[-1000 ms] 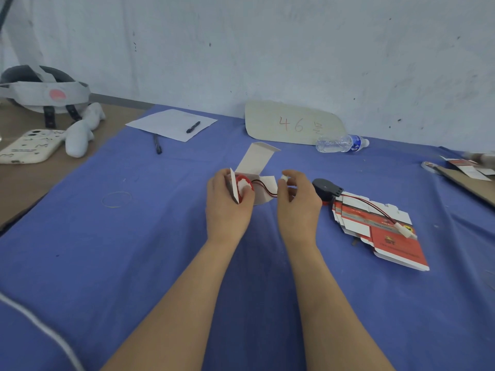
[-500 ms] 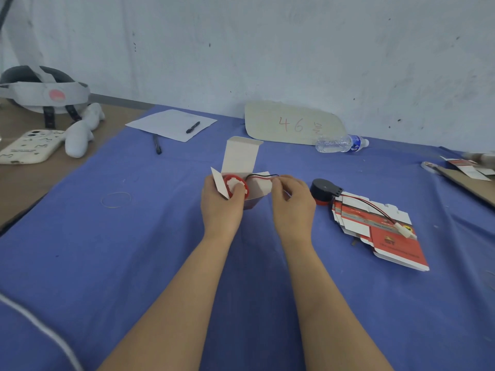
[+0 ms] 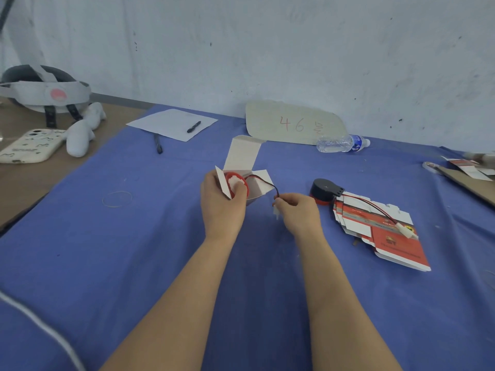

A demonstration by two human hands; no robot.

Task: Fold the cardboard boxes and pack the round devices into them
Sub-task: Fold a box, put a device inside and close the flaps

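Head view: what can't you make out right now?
Head view only.
Round device: mostly covered by the thumb of the left hand and a flap of the box; its depth inside is hidden.
White connector on the wire: blurred, partly behind the right hand.
Flat boxes: print too small to read.
Clutter at the right edge: cut off, blurred.

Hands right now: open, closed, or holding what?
Left hand: grips the open box with the round device in it.
Right hand: pinches that device's wire near its plug.

Bare forearms (image 3: pixel 184 295) — bare hands (image 3: pixel 222 207)
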